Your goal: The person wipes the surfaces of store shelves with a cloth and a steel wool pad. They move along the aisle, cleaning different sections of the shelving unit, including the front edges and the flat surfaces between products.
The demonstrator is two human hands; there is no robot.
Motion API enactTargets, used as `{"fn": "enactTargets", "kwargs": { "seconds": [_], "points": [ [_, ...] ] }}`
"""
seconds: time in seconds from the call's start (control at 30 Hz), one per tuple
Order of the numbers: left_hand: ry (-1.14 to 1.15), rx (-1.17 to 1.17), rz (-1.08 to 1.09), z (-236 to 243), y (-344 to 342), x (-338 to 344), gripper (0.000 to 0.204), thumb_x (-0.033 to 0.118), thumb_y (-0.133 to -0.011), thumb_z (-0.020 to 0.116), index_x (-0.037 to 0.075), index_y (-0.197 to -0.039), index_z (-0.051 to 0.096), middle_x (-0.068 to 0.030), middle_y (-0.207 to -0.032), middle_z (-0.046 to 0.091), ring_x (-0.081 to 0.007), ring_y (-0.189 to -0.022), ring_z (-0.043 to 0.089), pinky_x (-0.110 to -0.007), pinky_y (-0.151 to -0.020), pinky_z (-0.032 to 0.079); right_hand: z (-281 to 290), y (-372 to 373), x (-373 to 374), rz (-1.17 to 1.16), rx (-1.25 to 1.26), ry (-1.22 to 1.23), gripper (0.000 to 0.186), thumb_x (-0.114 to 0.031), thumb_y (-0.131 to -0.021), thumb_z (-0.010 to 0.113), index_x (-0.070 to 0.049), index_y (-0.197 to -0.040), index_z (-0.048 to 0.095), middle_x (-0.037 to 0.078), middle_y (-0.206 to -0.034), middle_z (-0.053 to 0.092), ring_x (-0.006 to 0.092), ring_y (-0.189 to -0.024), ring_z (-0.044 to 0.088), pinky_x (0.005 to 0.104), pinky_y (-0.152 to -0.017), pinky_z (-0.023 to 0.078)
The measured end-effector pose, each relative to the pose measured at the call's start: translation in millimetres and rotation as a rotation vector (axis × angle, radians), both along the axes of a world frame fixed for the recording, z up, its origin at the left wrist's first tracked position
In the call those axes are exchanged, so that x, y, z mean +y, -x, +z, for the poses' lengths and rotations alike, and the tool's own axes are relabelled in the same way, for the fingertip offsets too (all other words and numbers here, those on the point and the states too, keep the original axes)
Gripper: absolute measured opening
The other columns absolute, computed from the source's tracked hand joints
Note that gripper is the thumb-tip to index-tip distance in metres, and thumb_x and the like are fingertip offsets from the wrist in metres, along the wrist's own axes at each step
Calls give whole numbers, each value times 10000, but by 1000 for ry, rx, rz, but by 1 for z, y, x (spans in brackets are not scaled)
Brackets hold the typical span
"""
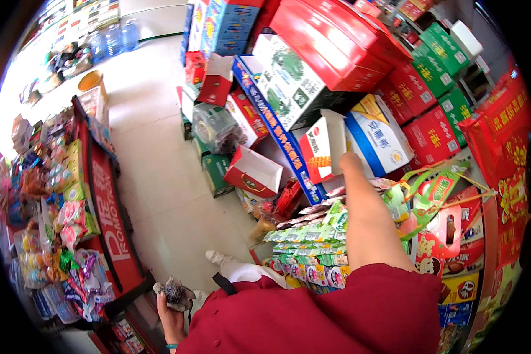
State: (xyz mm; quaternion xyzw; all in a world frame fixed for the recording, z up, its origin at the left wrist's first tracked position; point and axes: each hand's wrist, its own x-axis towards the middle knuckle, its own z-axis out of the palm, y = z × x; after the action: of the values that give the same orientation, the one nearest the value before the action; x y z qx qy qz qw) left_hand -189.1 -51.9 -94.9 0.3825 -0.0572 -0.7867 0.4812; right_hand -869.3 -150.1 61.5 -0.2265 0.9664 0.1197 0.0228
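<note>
My right arm reaches forward over the goods, and my right hand [351,163] is closed at the near right edge of an open red-and-white carton [317,154]. Its fingertips are partly hidden. That carton leans tilted, with its pale inner side showing, between a long blue box [275,121] and a white-and-blue carton [379,138]. Low on my left, my left hand [168,315] grips a bunched, dirty grey cloth [176,294] beside my body.
Packets [312,239] hang in rows under my right arm. A red case [336,41] sits on the stacked cartons ahead; red and green boxes [436,112] stand at right. A snack-laden red shelf [109,218] is at left. Another open red box [255,171] lies near the tiled floor [165,194].
</note>
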Motion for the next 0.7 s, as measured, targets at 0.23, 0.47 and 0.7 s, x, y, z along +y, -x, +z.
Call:
{"fn": "enactTargets", "kwargs": {
  "seconds": [0.23, 0.47, 0.7],
  "points": [
    [38, -58, 88, 33, -3, -17, 275, 135, -910, 530, 51, -1170, 501, -101, -1102, 598, -242, -1016, 612, -426, -888, 516, 17, -31, -33, 379, -66, 396, 343, -214, -902, 445, 21, -873, 694, 221, -854, 674, 347, -798, 662, 471, -674, 497],
    [101, -27, 309, 43, -23, 4, 307, 193, -949, 520, 47, -1208, 445, -113, -1145, 580, -229, -1046, 602, -399, -920, 506, -14, -290, -83, 1088, -651, 396, 215, -141, -884, 546, -41, -1036, 662, 191, -935, 661, 275, -839, 651, 385, -741, 492],
    [200, -21, 651, 55, -39, 64, 319, 218, -959, 531, 62, -1218, 430, -99, -1138, 585, -222, -1028, 608, -408, -882, 521, -31, -550, -1, 1847, -1300, 82, 445, -137, -802, 698, -108, -1227, 570, 153, -1195, 591, 322, -1053, 592, 383, -883, 492]
  ]
}}
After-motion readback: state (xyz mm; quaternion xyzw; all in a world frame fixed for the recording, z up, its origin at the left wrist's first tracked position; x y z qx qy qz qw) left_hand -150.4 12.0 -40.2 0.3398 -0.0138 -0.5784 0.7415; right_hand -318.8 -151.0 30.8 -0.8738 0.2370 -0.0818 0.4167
